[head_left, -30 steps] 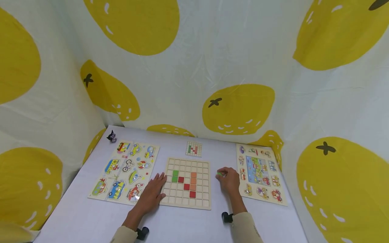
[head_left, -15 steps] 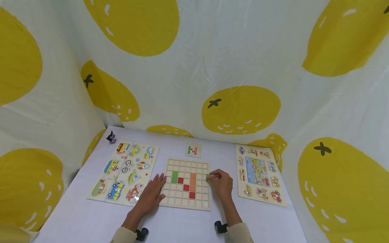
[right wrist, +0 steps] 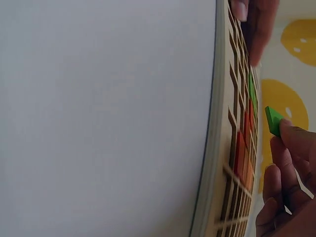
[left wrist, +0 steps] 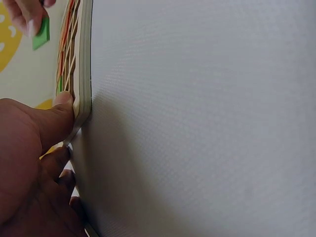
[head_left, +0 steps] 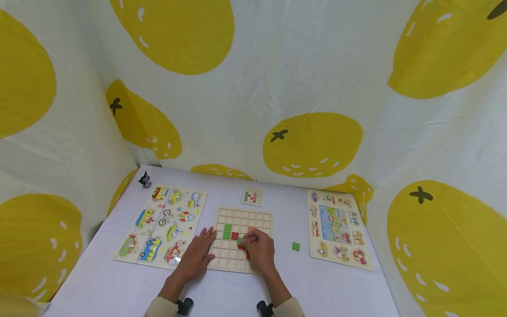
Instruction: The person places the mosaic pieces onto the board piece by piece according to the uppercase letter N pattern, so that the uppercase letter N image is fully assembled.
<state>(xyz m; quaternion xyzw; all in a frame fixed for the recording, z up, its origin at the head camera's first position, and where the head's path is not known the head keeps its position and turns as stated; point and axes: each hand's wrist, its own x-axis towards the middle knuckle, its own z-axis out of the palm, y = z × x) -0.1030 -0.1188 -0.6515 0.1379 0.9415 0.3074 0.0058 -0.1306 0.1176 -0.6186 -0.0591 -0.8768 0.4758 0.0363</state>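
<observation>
A wooden grid board [head_left: 233, 263] lies mid-table, with green tiles [head_left: 227, 231], red tiles [head_left: 235, 236] and an orange tile [head_left: 251, 229] set in its squares. My right hand [head_left: 259, 250] pinches a green square tile [right wrist: 273, 121] between thumb and fingertips, raised over the middle of the board. It covers part of the red and orange tiles in the head view. At the board's left edge rests my left hand [head_left: 198, 251], fingers spread; its thumb [left wrist: 61, 116] touches the rim in the left wrist view.
Another green tile [head_left: 295, 246] lies on the white table right of the board. Behind the board is a small pattern card [head_left: 251, 196]. Vehicle puzzle boards lie at left [head_left: 162, 224] and right [head_left: 340, 229]. A small dark figurine [head_left: 145, 179] stands at the far left corner.
My right hand has moved left from beside the board to over its middle, carrying the green tile. The loose green tile on the right has come into sight. My left hand stays put.
</observation>
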